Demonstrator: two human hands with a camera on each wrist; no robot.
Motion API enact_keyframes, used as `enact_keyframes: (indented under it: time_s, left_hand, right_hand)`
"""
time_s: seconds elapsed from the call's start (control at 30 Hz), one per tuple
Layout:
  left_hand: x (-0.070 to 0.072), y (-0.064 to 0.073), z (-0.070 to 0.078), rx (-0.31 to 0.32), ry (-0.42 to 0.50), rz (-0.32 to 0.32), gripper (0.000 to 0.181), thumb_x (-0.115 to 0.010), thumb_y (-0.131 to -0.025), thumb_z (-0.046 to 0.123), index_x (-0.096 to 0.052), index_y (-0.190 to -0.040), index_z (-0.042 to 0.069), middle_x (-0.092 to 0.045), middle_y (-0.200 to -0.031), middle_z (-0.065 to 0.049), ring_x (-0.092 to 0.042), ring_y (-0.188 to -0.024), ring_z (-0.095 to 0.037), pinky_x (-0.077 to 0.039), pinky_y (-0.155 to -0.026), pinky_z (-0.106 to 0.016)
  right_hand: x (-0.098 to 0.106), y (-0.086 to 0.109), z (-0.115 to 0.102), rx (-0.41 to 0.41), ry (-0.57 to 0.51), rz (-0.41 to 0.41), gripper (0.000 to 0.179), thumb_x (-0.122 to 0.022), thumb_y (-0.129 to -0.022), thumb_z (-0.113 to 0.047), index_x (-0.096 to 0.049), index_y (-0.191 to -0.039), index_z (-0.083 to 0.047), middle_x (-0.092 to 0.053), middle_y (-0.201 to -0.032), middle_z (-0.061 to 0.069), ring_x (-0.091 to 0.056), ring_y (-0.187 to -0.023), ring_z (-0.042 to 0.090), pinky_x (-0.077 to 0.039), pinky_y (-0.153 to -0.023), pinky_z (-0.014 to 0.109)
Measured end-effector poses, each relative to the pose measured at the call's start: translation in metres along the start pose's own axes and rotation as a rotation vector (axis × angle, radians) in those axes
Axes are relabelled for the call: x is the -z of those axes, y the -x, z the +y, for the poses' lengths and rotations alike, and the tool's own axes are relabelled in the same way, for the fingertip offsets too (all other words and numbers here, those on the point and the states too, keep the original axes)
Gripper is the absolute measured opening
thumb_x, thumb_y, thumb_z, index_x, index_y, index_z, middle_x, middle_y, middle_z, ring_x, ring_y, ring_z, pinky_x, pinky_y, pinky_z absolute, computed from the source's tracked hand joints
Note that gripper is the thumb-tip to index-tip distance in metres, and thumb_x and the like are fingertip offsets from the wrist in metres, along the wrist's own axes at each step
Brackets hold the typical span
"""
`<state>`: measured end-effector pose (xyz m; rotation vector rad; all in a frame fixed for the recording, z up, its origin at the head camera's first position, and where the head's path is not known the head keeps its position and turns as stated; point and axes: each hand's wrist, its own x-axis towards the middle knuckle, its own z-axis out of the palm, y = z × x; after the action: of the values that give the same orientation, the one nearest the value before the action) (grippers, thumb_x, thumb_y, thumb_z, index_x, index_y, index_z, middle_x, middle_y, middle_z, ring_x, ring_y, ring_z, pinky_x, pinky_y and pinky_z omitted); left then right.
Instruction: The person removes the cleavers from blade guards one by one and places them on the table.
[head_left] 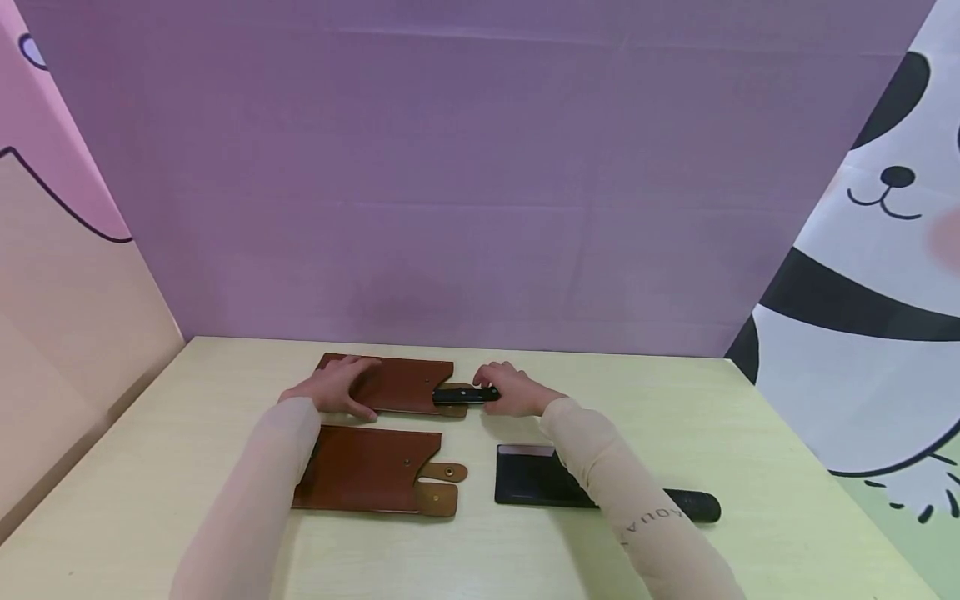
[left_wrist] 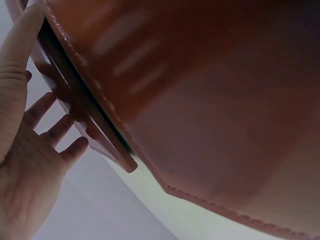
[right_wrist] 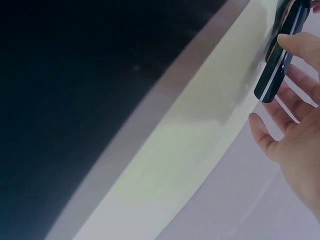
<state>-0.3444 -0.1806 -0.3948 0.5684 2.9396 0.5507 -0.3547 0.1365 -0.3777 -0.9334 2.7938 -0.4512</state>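
In the head view, the left hand [head_left: 330,386] hides part of the far sheath [head_left: 412,379] and the left sleeve [head_left: 251,500] part of the near sheath [head_left: 371,471], the knife [head_left: 463,397] is out of sight past its handle, and the right sleeve [head_left: 633,500] covers the middle of the cleaver [head_left: 532,482]. The left wrist view cuts off the left hand and blurs the nearest sheath, while the right wrist view crops the right hand [right_wrist: 302,140], partly hides some fingers [right_wrist: 300,105] behind the knife, and cuts off the dark, blurred cleaver.
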Motion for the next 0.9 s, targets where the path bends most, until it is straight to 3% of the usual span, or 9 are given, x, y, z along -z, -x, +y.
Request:
enact_keyframes:
  time_s: [0.33, 0.9]
  left_hand:
    - [-0.0033, -0.0098, 0.0009, 0.033, -0.01, -0.016, 0.101, -0.079, -0.06, 0.052, -0.028, -0.143, 0.026, -0.029, -0.148, -0.007, -0.026, -0.134, -0.034, -0.03, -0.098, -0.062]
    - [0.0046, -0.0032, 0.0073, 0.036, -0.078, -0.064, 0.1, -0.075, -0.064, 0.054, -0.023, -0.145, 0.028, -0.019, -0.152, -0.008, -0.017, -0.138, -0.036, -0.024, -0.099, -0.065]
  right_hand:
    - [-0.0025, -0.0028, -0.0059, 0.018, 0.02, -0.001, 0.031, -0.064, -0.082, -0.009, -0.055, -0.112, -0.006, -0.056, -0.105, 0.009, -0.045, -0.1, 0.024, -0.034, -0.092, 0.051]
    - [-0.0092, -0.0086, -0.006, 0.047, 0.042, 0.022, 0.027, -0.064, -0.083, -0.008, -0.056, -0.108, -0.006, -0.057, -0.099, 0.006, -0.05, -0.097, 0.022, -0.039, -0.089, 0.049]
